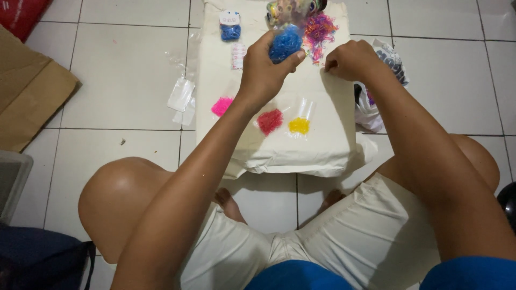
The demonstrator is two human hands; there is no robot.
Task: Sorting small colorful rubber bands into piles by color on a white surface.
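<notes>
Blue bands in clear bag (285, 44), pinched in left hand (263, 72), held above white surface (322, 145). Right hand (349, 60) curled nearly shut, knuckles on surface, grip contents not visible. Pink (221, 106), red (270, 121), yellow (299, 125) band piles flat on surface nearer the knees. Mixed-colour pile (320, 28) just beyond right hand.

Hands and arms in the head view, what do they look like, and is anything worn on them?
Both arms are bare from wrist to upper arm; no watch, ring, bracelet or glove shows on the left hand or the right hand. Blue short sleeves show at the bottom edge. The nails look short and unpainted.
</notes>
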